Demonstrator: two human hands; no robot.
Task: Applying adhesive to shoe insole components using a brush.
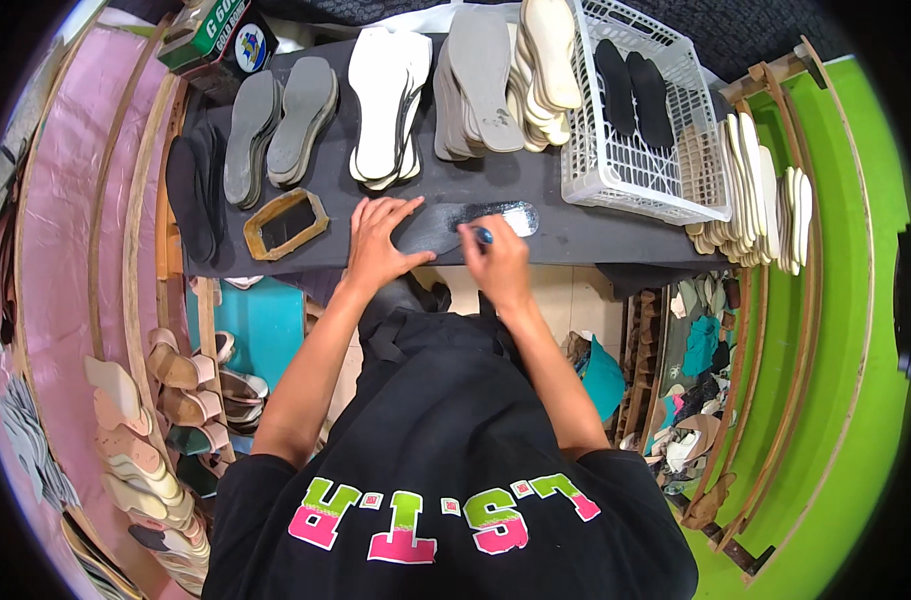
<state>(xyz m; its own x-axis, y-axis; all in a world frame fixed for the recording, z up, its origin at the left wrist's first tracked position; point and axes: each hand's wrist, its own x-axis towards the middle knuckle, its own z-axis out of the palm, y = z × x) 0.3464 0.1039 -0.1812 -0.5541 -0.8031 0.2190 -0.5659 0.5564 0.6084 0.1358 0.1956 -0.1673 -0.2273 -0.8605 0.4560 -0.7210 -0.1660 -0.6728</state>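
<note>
A dark shoe insole (pixel 441 222) lies flat near the front edge of the black-covered table, its right end wet and glossy. My left hand (pixel 381 240) rests at the insole's left end, fingers spread and thumb on or beside its lower edge. Over the insole's middle, my right hand (pixel 498 262) is closed round a small tool with a blue end (pixel 484 236); its working end is hidden, so I cannot tell its kind. Left of my left hand sits a shallow, many-sided tan container (pixel 321 212) with a dark inside.
Stacks of grey insoles (pixel 251 135), white insoles (pixel 381 100) and cream insoles (pixel 551 60) line the table's back. A white plastic basket (pixel 626 190) holds black insoles at the right. Black insoles (pixel 191 200) lie at the left edge; a green can (pixel 216 45) stands behind.
</note>
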